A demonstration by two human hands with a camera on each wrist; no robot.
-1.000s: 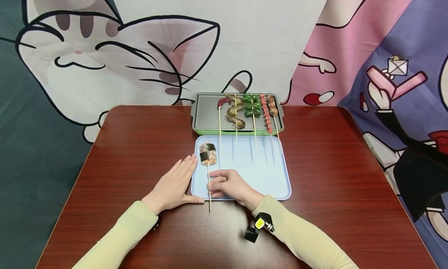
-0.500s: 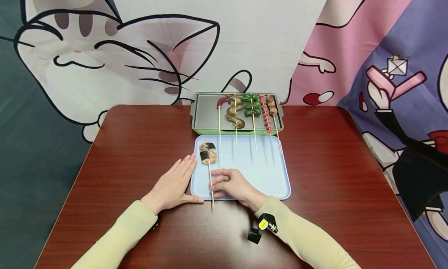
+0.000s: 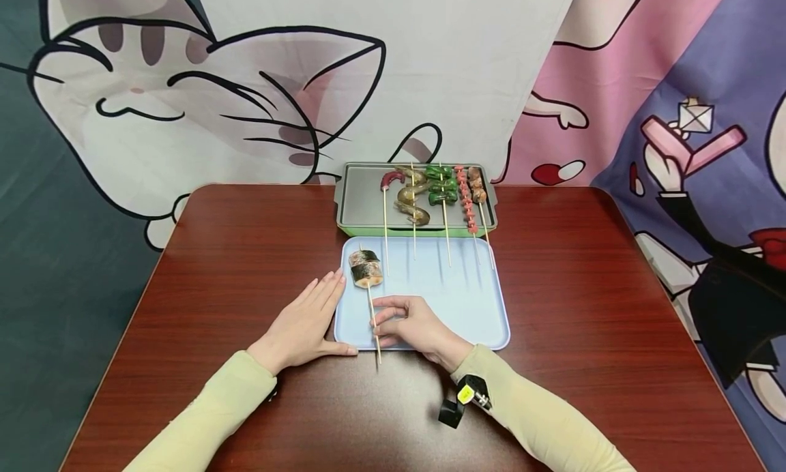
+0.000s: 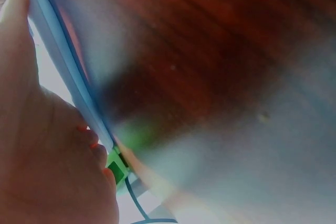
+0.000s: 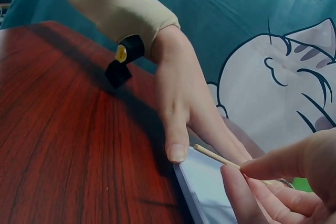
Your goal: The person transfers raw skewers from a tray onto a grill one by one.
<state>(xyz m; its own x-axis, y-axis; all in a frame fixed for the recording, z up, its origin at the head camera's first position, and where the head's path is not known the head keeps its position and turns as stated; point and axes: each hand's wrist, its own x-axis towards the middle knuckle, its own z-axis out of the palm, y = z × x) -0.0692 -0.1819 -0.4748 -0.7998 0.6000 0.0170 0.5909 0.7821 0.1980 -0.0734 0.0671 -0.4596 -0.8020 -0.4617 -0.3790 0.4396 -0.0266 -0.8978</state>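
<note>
My right hand (image 3: 417, 327) pinches the wooden stick of a skewer between thumb and fingers. The skewer's food (image 3: 366, 268), chunky pieces with dark, silvery skin like fish, lies at the left side of a light blue tray (image 3: 454, 301). In the right wrist view the stick (image 5: 214, 155) passes between the thumb and fingertips. My left hand (image 3: 303, 322) rests with straight fingers along the tray's left edge, its thumb at the front left corner. The left wrist view shows part of that hand (image 4: 47, 145) against the tray's rim (image 4: 73, 72), partly blurred.
Behind the tray stands a grey grill pan (image 3: 362, 196) with a green base. On it lie a dark red curled piece (image 3: 391, 179), shrimp (image 3: 413, 198), green pepper (image 3: 443, 185), a pink skewer (image 3: 467, 200) and brown chunks (image 3: 477, 185), their sticks overhanging the tray. The table (image 3: 583, 322) is reddish-brown wood.
My right hand has shifted slightly right, swinging the skewer's lower end to the right, so the skewer now slants more. My left hand has stayed at the tray's edge.
</note>
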